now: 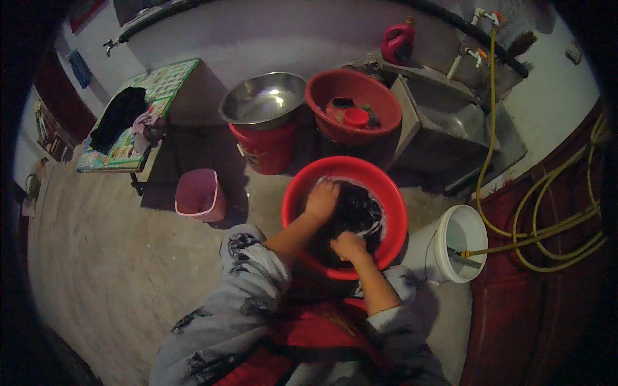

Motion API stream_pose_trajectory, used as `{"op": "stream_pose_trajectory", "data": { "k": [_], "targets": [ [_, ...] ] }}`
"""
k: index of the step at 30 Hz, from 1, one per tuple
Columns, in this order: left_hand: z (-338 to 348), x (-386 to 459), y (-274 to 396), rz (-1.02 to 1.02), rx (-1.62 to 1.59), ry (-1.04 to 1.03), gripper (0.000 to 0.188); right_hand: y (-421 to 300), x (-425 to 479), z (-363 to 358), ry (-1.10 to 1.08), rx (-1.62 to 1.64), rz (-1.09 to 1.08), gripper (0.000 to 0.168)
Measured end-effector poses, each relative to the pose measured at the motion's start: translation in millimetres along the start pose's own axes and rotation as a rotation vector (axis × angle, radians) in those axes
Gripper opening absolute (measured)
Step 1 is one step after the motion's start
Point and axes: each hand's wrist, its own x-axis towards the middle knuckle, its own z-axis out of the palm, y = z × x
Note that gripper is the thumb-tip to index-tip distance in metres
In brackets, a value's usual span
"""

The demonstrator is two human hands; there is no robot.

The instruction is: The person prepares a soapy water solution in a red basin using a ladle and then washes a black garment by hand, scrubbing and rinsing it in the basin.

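Note:
Dark wet cloth (355, 207) lies in soapy water in a bright red plastic basin (397, 217) before me. My left hand (322, 199) is at the basin's upper left part, its fingers bent against the dark cloth. Nearer to me, my right hand (348, 247) is closed on a part of the same cloth, with a pale streak of fabric or foam beside it. The fingertips of my left hand are partly hidden, so its hold on the cloth is unclear.
Beyond the basin stand a steel bowl (263, 103) on a red bucket (270, 149) and a larger red tub (321, 111). A pink bin (200, 195) is at left; a white bucket (439, 246) with a yellow hose (492, 144) is at right. Clothes (120, 118) lie on a low table (178, 79).

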Motion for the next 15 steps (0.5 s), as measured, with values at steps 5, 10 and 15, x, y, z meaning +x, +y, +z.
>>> {"op": "stream_pose_trajectory", "data": {
  "k": [5, 10, 15],
  "targets": [
    [-26, -2, 9, 0.098, 0.107, -0.059, 0.066, 32, 25, -27, 0.504, 0.131, 0.046, 0.040],
    [-10, 8, -1, 0.070, 0.063, -0.100, 0.071, 47, 55, -19, 0.525, 0.053, 0.000, 0.061],
    [-2, 3, -2, 0.000, -0.072, -0.227, 0.072, 48, 78, 10, 0.456, -0.041, 0.017, 0.061]
  ]
}}
